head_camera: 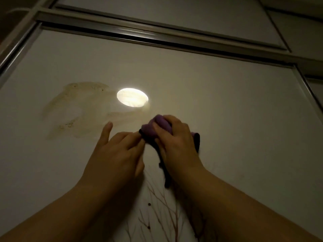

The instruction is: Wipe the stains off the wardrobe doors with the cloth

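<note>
**Cloth held right of the stain**

White wardrobe door (218, 105) is marked at left by a brownish stain (73, 109). Right hand (176, 142) is curled round a bunched purple cloth (157, 125), just right of the stain. Left hand (115, 151) is laid alongside, index finger straight; a pinch on the cloth cannot be told.

Two hands are counted: one left hand (115, 151) and one right hand (176, 137), each on one bare forearm. One purple cloth (161, 124) is seen. One broad brownish stain (75, 109) is counted, and one bright oval of light (132, 97). One wardrobe door (227, 110) is shown almost whole, and a sliver of a second door (314, 91) is seen. One metal rail (157, 34) is counted. Two upper panels are made out, a left panel (157, 13) and a right panel (300, 37). One branch pattern (160, 206) is counted.
</note>
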`<move>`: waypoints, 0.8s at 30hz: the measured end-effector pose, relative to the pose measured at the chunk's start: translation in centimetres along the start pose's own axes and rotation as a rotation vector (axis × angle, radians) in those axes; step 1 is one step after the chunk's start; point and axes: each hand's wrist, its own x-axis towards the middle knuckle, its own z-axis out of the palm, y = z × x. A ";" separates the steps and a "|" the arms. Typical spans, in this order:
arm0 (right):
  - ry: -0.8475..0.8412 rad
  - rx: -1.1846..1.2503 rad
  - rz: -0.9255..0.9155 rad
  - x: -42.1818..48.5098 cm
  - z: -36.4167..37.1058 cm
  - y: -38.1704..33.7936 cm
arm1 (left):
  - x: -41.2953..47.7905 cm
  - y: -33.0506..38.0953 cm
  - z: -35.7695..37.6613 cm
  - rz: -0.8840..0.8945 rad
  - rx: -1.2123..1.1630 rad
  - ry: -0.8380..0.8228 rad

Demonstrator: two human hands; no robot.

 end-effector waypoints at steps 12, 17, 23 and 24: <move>0.151 0.001 0.417 2.0 -3.5 6.3 | -0.2 1.5 0.1 0.028 0.022 0.015; -0.089 0.053 0.017 -5.3 -3.9 1.6 | -0.2 2.4 0.6 0.031 -0.003 -0.019; 0.119 0.094 0.476 -4.4 -8.4 9.0 | 0.0 2.2 0.3 0.031 -0.013 -0.010; 0.196 0.162 0.590 -3.1 -8.6 10.0 | 0.1 2.2 0.4 0.030 -0.017 -0.009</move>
